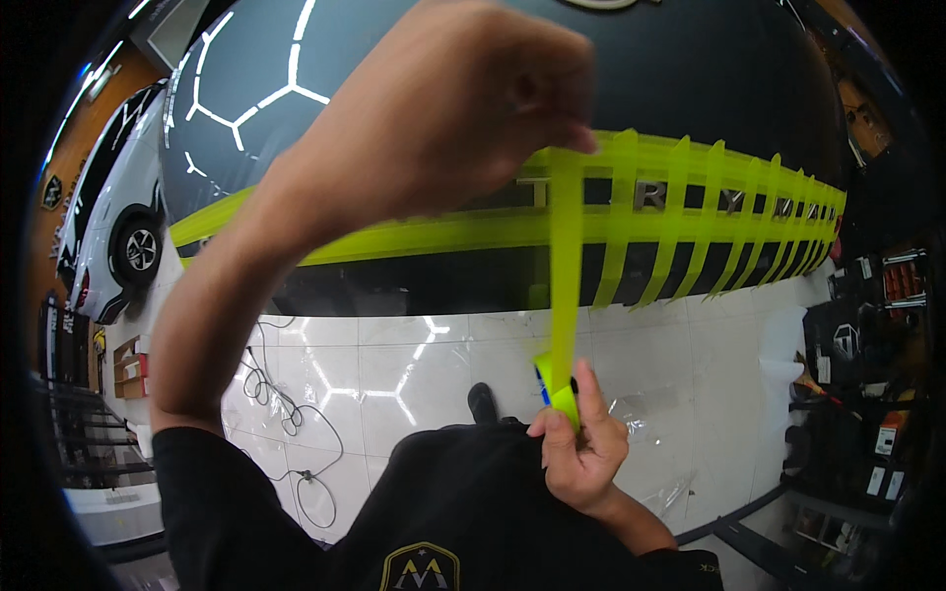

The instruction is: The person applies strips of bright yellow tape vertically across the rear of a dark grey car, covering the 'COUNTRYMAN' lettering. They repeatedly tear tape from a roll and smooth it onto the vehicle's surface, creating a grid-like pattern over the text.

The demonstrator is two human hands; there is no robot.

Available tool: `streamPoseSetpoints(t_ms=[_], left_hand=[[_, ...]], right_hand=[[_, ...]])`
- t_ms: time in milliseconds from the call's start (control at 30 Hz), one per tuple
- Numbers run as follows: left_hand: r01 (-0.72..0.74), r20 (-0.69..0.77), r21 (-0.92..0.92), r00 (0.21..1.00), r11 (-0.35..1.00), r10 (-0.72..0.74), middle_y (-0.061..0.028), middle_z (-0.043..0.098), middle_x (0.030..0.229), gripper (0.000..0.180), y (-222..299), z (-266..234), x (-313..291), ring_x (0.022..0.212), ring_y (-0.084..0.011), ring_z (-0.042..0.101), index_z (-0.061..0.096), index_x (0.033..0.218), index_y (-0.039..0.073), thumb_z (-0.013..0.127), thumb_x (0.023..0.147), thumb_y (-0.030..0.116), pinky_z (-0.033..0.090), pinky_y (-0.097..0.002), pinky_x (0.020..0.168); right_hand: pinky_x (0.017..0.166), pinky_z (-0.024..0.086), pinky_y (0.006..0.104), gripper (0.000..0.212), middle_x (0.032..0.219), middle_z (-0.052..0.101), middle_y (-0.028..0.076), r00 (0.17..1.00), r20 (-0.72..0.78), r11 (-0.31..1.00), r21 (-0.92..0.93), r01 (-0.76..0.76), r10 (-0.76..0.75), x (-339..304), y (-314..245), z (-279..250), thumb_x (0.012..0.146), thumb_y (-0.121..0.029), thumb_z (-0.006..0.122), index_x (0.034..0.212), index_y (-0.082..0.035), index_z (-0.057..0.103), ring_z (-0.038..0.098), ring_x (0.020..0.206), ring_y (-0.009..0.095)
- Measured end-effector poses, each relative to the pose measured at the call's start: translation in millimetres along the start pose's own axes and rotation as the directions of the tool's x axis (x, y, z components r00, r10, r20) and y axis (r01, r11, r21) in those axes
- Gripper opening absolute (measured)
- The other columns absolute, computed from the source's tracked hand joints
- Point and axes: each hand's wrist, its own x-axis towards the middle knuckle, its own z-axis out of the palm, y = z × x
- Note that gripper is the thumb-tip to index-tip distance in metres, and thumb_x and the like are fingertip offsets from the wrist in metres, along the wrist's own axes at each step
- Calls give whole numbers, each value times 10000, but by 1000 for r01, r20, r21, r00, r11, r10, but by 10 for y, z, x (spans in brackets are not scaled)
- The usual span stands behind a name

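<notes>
My left hand [483, 108] is raised over the dark car panel [709, 74]. Its fingers are closed on the upper end of a yellow-green masking tape strip [565, 256]. The strip runs taut down to a masking tape roll [560, 396], which my right hand [586, 448] grips low in front of my body. Beyond the strip, metal letters [650, 194] sit in a row along the panel's edge. Long yellow-green tape bands [463, 231] run above and below the row, and several short upright strips [673, 236] cross between the letters to its right. My left forearm hides part of the row.
A black cable [291, 404] lies loose on the glossy tiled floor [394, 360]. One dark shoe [482, 402] shows below the panel. To the far left stands a white car [118, 217]. Tool racks and dark cases [838, 340] line the right side.
</notes>
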Motion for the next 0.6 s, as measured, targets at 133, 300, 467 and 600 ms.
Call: streamPoseSetpoints(t_ms=[133,300,467,600], left_hand=[[96,149,-392,988,915,-40,-121,727,789,83,115,-118,345,722,-155,675,731,897,1,733,941,72,530,-300,677],[20,-146,-237,988,971,-56,-87,729,772,108,251,292,218,693,-108,661,681,839,-25,769,902,-24,538,-264,633],[12,-128,-252,991,968,-46,-67,689,850,105,130,296,170,732,-105,651,708,843,-15,804,885,-1,533,-244,629],[-5,-73,-184,997,983,-9,-47,614,903,119,11,237,161,739,-115,606,724,850,-24,830,870,27,515,-246,613]], right_hand=[[477,422,211,468,689,652,75,986,-164,998,-57,21,-30,-63,169,-19,1022,34,515,1489,64,527,484,473,43],[489,399,208,411,658,611,49,975,-220,999,-12,-44,40,22,155,10,1010,22,513,1405,61,625,466,475,41],[505,411,222,416,638,582,29,977,-202,997,-21,-68,62,45,239,46,1003,9,510,1397,74,628,476,488,52],[516,420,234,410,628,571,24,977,-209,998,-38,-51,42,70,347,77,999,1,517,1383,81,637,497,506,62]])
